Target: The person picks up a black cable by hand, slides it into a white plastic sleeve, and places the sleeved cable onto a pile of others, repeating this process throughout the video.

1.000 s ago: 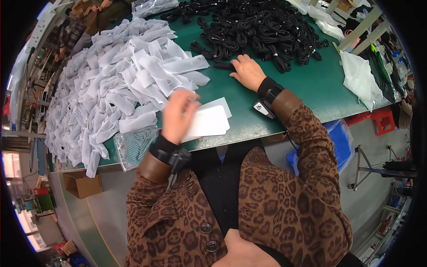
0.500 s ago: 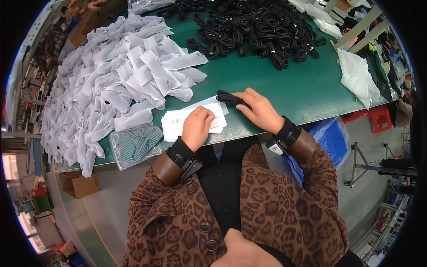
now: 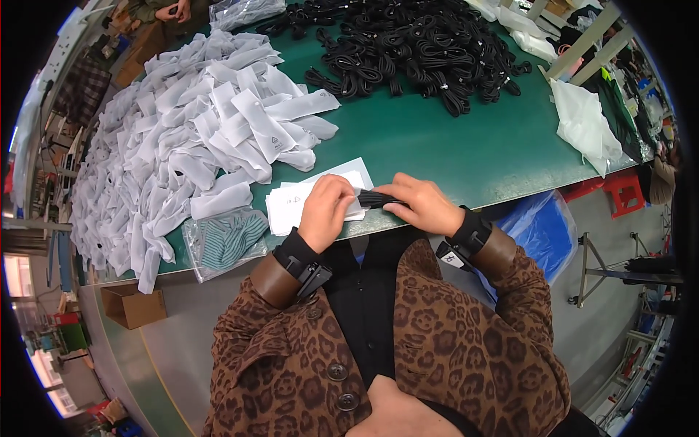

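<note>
My right hand point(image 3: 426, 206) is closed on a coiled black cable point(image 3: 373, 199), its fingers lying along the bundle's right end. The cable's left end meets the stack of flat white bags point(image 3: 287, 207) at the table's near edge; whether it is inside the top bag's mouth is hard to tell. My left hand point(image 3: 325, 213) pinches the right end of the top bag, right beside the cable's tip. Part of the stack is hidden under this hand. One translucent sleeve sticks out behind the stack.
A large heap of filled white bags point(image 3: 211, 124) covers the table's left side. Black coiled cables point(image 3: 415, 44) are piled at the far side. A clear bag with striped green cloth point(image 3: 231, 239) lies left of the stack. Another person's hands point(image 3: 175, 10) show at far left.
My right hand has brought the cable down and left to the bag's end beside my left hand. The other person's hands have come further into view at the top left.
</note>
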`<state>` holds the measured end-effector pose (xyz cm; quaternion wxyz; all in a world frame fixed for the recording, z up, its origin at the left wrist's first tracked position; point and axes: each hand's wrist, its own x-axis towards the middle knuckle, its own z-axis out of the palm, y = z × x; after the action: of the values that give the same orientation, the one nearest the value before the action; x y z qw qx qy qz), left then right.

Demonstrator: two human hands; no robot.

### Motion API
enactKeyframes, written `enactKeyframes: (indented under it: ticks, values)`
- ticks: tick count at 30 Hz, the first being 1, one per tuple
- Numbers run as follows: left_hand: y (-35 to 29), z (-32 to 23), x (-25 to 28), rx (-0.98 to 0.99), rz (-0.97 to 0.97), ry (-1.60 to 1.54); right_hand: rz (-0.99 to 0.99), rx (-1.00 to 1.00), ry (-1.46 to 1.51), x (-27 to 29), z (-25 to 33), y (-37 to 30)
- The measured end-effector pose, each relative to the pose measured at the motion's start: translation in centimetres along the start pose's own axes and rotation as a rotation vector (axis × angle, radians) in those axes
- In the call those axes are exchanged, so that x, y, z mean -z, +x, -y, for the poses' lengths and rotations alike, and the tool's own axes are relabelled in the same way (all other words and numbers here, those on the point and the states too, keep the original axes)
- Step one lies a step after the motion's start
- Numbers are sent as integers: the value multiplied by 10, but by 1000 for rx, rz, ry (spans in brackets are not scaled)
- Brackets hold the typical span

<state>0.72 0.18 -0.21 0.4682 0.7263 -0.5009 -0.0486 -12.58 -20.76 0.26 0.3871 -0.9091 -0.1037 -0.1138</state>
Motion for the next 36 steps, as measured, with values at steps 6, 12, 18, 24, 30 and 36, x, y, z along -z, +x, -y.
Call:
enactKeyframes:
  ticks: [6,12,18,24,30,36]
  values:
    - [12,-14,7,-147,1,151,6,-677,810,-15,-9,15]
    - [27,-15,21,94,-119,-69,-205,11,248,-1,22,39]
    - [57,42,100,417,-25,-1118,-339,87,421,13,31,90]
    - [91,45,149,281,-733,-235,-419,233,-448,19,-46,176]
    - [41,17,69,89,-142,130,-167,241,-805,-2,-128,198]
    - [6,5,19,105,156,11,-83,76,-827,18,-97,157]
